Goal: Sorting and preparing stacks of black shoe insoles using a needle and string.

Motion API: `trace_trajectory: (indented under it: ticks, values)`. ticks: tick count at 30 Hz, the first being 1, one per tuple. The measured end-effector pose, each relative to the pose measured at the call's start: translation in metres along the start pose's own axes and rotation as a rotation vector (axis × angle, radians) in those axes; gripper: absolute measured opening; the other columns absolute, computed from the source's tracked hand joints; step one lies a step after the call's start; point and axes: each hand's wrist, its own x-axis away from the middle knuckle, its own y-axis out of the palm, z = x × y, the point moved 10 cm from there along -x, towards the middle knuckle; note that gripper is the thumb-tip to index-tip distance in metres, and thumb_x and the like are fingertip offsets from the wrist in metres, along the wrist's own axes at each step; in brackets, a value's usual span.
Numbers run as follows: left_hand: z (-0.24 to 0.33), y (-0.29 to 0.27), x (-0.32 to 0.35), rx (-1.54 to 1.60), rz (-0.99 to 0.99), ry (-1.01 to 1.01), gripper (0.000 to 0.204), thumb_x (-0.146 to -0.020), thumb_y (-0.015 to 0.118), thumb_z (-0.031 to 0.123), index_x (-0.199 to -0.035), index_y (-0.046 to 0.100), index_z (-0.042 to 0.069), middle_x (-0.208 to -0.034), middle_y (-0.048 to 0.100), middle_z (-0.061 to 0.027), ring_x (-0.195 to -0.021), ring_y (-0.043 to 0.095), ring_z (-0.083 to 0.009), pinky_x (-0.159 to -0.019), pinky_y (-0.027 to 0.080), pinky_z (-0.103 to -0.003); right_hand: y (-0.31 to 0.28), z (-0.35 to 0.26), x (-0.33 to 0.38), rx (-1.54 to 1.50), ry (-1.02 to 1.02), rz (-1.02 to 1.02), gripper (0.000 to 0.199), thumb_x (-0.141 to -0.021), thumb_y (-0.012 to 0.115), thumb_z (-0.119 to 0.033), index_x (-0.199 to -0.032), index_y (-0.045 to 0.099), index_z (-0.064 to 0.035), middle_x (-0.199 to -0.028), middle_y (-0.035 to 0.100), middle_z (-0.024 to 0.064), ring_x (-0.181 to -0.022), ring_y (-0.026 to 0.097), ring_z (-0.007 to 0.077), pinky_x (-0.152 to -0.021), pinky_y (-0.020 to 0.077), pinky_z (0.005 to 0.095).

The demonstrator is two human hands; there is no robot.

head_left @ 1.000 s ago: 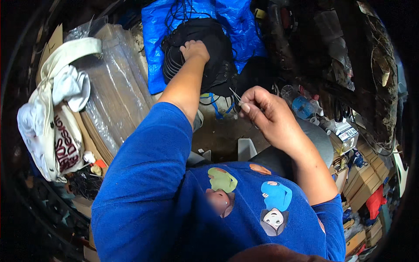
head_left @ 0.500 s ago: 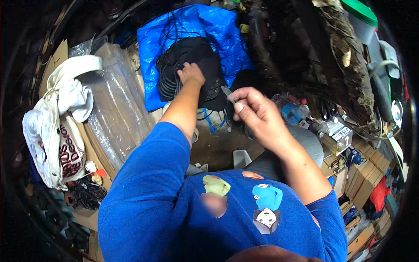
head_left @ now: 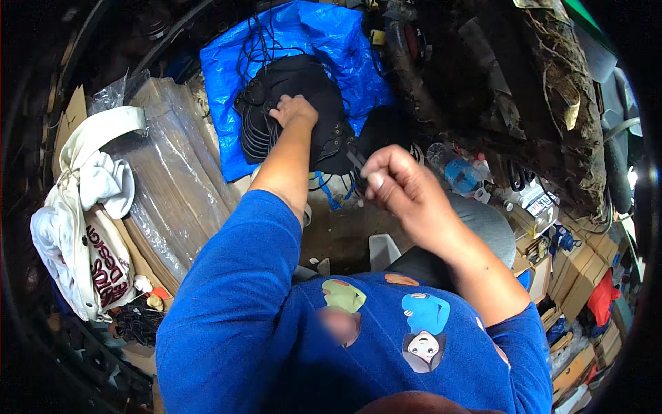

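Note:
A stack of black fabric pieces [head_left: 314,79], with rows of eyelets at the near right and layered edges on the left, lies on a blue plastic sheet [head_left: 221,86]. My left hand [head_left: 295,112] rests on top of the stack, its fingers slightly spread and holding nothing. Nearer and to the right, my right hand [head_left: 403,186] pinches a thin greyish, blade-like strip [head_left: 356,159] between thumb and fingers. The strip points up and left toward the eyelets. I cannot tell exactly what it is. Black cords [head_left: 256,41] trail over the back of the sheet.
On the left are plastic-wrapped cardboard sheets [head_left: 169,152] and a white cloth bag [head_left: 103,234]. A rough, dark trunk-like mass [head_left: 572,131] stands at the right. Beneath it lie a clear bottle [head_left: 458,176] and cardboard boxes [head_left: 576,283]. A white container [head_left: 383,252] stands between my legs.
The view has shifted slightly. My left hand stays on the black stack with its fingers a little more spread. My right hand still pinches the strip, now tilted a bit differently.

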Motion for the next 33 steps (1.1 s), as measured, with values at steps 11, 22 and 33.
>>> trace_trajectory:
  ticks: [11, 22, 33]
  values:
    - [-0.005, -0.125, 0.103, 1.313, -0.487, 0.437, 0.026, -0.074, 0.071, 0.011, -0.093, 0.06, -0.002, -0.085, 0.064, -0.0093, -0.073, 0.063, -0.0166, -0.07, 0.051, -0.031, -0.052, -0.002, -0.017, -0.151, -0.089, 0.382, 0.037, -0.08, 0.067, -0.024, -0.104, 0.053, 0.0007, -0.078, 0.053, -0.0002, -0.072, 0.047, 0.0065, -0.067, 0.0369, 0.0202]
    - [-0.043, -0.153, 0.233, 2.097, -0.736, 0.496, 0.023, -0.087, 0.057, 0.017, -0.104, 0.06, 0.002, -0.098, 0.065, -0.0098, -0.088, 0.063, -0.0193, -0.081, 0.05, -0.034, 0.016, 0.0, -0.032, -0.22, -0.02, 0.007, 0.024, -0.081, 0.067, -0.028, -0.089, 0.059, -0.0065, -0.073, 0.057, -0.0053, -0.06, 0.045, 0.0025, -0.057, 0.0333, 0.0173]
    - [-0.04, -0.166, 0.229, 2.099, -0.843, 0.618, 0.019, -0.088, 0.055, 0.016, -0.098, 0.059, 0.0, -0.094, 0.065, -0.0106, -0.083, 0.064, -0.0192, -0.078, 0.052, -0.034, 0.027, 0.003, -0.043, -0.286, 0.039, -0.072, 0.024, -0.081, 0.066, -0.03, -0.088, 0.059, -0.007, -0.079, 0.058, -0.0013, -0.065, 0.048, 0.0065, -0.061, 0.0366, 0.0218]
